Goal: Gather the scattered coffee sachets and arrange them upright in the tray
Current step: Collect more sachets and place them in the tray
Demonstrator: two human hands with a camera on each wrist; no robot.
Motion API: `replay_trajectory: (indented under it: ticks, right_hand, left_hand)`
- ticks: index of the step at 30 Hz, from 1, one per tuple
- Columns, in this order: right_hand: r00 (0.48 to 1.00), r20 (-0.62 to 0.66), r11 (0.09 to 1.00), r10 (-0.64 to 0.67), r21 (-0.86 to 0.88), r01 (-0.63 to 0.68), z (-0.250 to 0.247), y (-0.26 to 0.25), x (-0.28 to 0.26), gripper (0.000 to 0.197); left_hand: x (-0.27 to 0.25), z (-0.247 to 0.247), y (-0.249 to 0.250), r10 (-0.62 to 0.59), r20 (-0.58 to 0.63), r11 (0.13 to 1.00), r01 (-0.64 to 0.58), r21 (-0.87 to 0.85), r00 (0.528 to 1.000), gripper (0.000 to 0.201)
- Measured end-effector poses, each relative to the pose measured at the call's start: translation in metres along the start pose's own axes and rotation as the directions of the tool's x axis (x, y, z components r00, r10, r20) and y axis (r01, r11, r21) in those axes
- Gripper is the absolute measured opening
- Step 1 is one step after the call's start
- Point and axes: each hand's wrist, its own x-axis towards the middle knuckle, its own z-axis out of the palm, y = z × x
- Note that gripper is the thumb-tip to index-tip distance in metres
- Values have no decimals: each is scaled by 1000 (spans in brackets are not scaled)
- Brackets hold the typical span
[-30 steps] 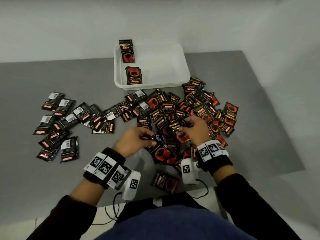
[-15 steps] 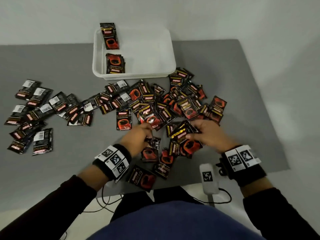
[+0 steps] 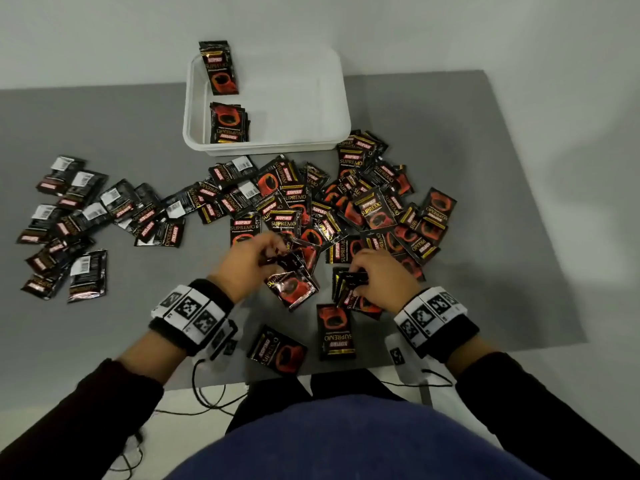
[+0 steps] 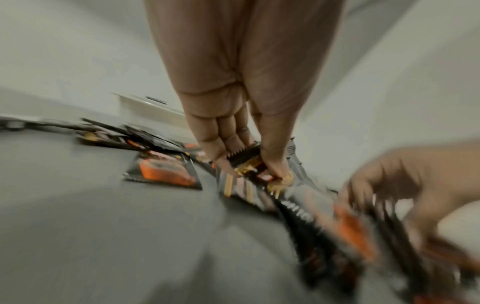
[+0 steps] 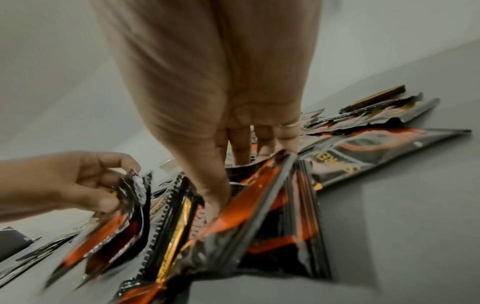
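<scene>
Coffee sachets of glossy black foil printed with a red cup [image 3: 375, 209] are lying scattered in an overlapping heap across the grey table mat [image 3: 467, 168], just in front of the white rectangular plastic tray [image 3: 341, 98], with a looser spread of sachets lying back-side up [image 3: 86, 216] reaching out to the left. Inside the tray, one sachet is standing against the far wall [image 3: 219, 67] and a small bundle is leaning against the near wall [image 3: 228, 123], both at the tray's left end. The left hand [image 3: 247, 261] is pinching a few sachets [image 4: 246, 162] by their crimped top edges between thumb and fingertips, holding them above the mat at the heap's near edge. The right hand [image 3: 382, 278] is gripping its own fanned bundle of sachets [image 5: 259, 197] by one end, thumb on one face and fingers behind, the lower ends splaying down toward the mat. The two hands are sitting close together but apart. Two single sachets [image 3: 278, 349] are lying flat near the table's front edge, between the wrists
</scene>
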Motion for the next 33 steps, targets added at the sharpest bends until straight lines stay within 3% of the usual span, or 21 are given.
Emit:
replay_trajectory:
  ticks: [3,9,12,14,18,21,23,25,28,31,33]
  right_hand:
    - [1000,23,999,-10,-38,11,-4,-1,5,30]
    - [999,-18,992,-39,-117,37,-5,-5,10,29]
    - [999,7,985,-53,-165,54,-7,-7,13,32]
    - [998,10,988,-64,-142,65,-8,-7,14,30]
    - [997,-26,996,-66,-54,64,-17,-7,15,24]
    - [989,-115,995,-93,-32,90,-27,-4,14,15]
    - [970,-186,988,-154,-5,156,-35,-1,8,15]
    - [959,-199,959,-204,158,237,-44,0,-1,19]
    - [950,-14,896,-311,331,298,-58,-6,-14,32]
    - [842,262,878,-473,62,474,-57,-21,-12,32]
    - [772,416,812,-480,-120,570,-49,-37,-1,29]
  left_hand:
    - [-21,-23,-2,-123,13,973,123,-194,992,44]
    - [-79,-23,4,-274,81,918,286,-275,958,18]
    - [-103,6,0,-365,97,909,377,-178,926,15]
    - [-111,29,-3,-402,36,913,404,-60,915,15]
    - [-117,60,-2,-410,-115,889,424,171,905,38]
    - [-117,71,3,-358,-195,902,392,180,913,39]
    - [-113,72,5,-355,-185,908,385,164,916,41]
    - [-109,71,6,-375,-156,905,397,152,914,42]
    - [-105,69,4,-407,-119,893,422,158,906,42]
    - [-106,66,6,-413,-114,890,427,158,903,40]
    - [-108,63,10,-421,-136,892,437,119,897,28]
